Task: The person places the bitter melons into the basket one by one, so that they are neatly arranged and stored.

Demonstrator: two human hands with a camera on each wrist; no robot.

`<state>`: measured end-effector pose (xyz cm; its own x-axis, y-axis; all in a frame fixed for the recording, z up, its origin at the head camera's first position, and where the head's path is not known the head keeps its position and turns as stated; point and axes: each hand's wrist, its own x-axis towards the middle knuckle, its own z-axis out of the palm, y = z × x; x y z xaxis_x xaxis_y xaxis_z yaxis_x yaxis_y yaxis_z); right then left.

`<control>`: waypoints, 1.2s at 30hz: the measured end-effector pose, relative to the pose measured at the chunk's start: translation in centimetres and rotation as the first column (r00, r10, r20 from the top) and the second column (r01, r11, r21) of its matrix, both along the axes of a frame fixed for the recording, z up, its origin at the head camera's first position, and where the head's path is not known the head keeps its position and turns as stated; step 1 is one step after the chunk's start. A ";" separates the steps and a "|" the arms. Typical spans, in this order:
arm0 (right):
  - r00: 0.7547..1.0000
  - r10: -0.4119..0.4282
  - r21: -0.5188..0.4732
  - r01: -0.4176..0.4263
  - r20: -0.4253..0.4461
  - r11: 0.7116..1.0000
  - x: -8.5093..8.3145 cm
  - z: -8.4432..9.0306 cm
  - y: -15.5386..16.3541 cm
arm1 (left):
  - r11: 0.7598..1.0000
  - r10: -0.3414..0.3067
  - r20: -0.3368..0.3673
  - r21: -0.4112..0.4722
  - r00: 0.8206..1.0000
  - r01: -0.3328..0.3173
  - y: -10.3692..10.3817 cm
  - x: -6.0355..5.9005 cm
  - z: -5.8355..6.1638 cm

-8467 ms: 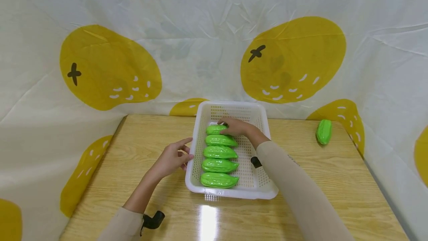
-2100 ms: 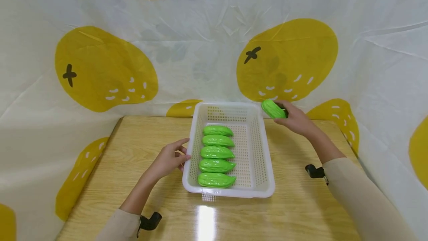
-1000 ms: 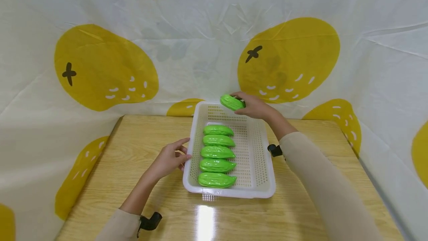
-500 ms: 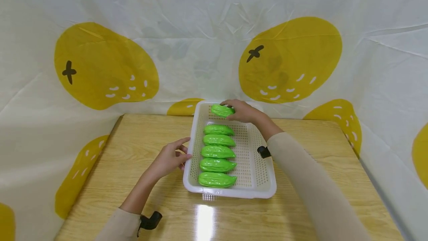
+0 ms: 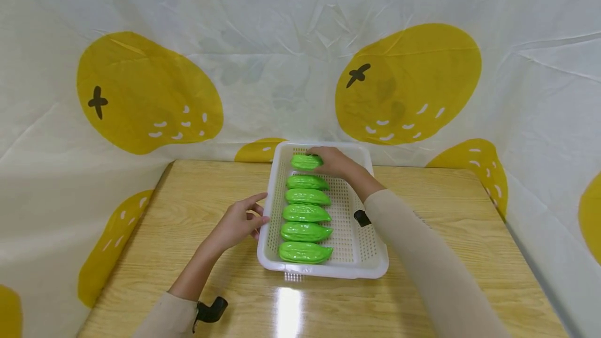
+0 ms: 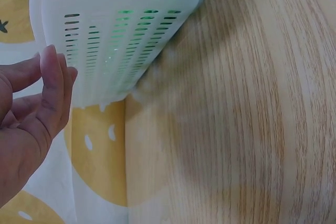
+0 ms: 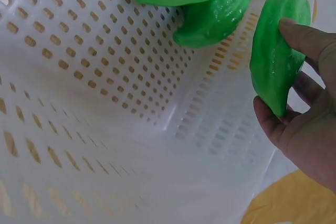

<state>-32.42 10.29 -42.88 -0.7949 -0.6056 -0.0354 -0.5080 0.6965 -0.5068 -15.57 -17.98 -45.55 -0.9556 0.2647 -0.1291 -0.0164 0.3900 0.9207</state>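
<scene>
A white perforated basket (image 5: 361,254) sits on the wooden table. Inside it, several glossy green bitter gourds (image 5: 306,213) lie in a column along the left side. My right hand (image 5: 334,161) grips one more green gourd (image 5: 306,161) low over the basket's far end, just beyond the row; in the right wrist view thumb and fingers pinch this gourd (image 7: 277,56) above the basket floor (image 7: 89,108). My left hand (image 5: 239,221) rests with relaxed fingers against the basket's left wall (image 6: 110,40), holding nothing.
The wooden table (image 5: 441,244) has bare surface left and right of the basket. A white cloth with yellow fruit prints (image 5: 408,82) walls in the back and both sides. A lamp glare (image 5: 292,309) lies near the front edge.
My right hand carried the gourd from the table's right, over the basket's far rim and down to the far end of the row. The left hand stayed put.
</scene>
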 end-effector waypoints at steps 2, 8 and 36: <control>1.000 0.002 0.009 -0.002 -0.007 1.000 -0.1 -0.5 -0.1 | 1.000 0.000 0.004 -0.001 1.000 0.000 0.0 0.0 0.0; 1.000 -0.013 0.022 0.013 -0.016 1.000 -0.2 -1.3 -0.6 | 1.000 -0.005 -0.010 -0.001 1.000 0.005 0.0 -0.1 0.1; 0.982 -0.151 0.135 0.166 -0.118 0.977 0.2 -2.6 -1.8 | 1.000 -0.005 -0.004 -0.001 1.000 0.005 0.0 0.1 0.1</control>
<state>-32.18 8.53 -45.44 -0.8842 -0.4666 -0.0229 -0.4311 0.8339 -0.3446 -15.46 -17.94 -45.46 -0.9549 0.2693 -0.1251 -0.0104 0.3906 0.9205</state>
